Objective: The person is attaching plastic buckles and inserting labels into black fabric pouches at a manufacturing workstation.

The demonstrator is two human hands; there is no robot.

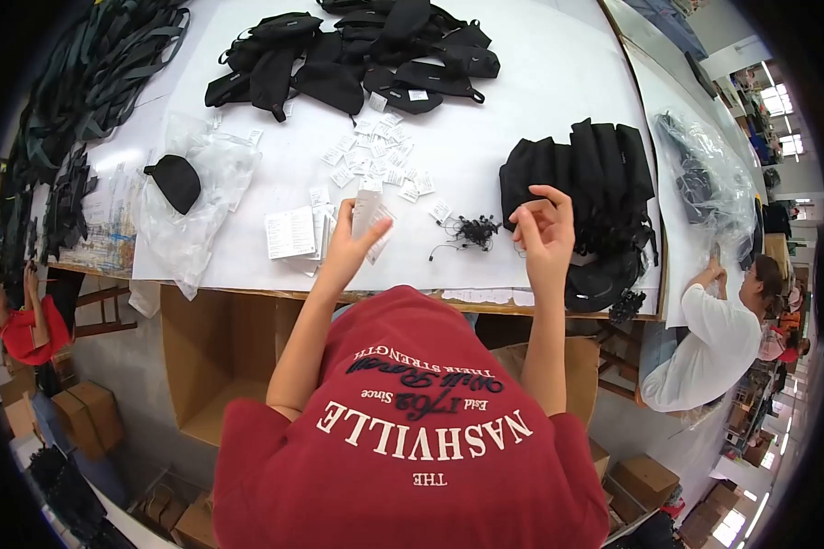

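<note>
My left hand [346,245] is closed on white printed paper tags [368,215], thumb on one side and fingers on the other. Beside it lies a stack of white printed cards [293,233]. Over the table's right part, my right hand [546,231] is raised with its fingers curled in toward the thumb; whatever they may pinch is too small to make out. Just left of it sits a tangle of thin black cord loops [471,231]. Small white labels [375,151] lie scattered beyond my left hand. A row of black fabric pouches [581,169] stands beyond my right hand.
More black pouches [366,55] are heaped at the far side. A clear plastic bag [206,220] with a black pouch [176,183] on it lies left, near dark straps [101,82]. Two co-workers sit at the sides. An open cardboard box [220,357] stands below the table edge.
</note>
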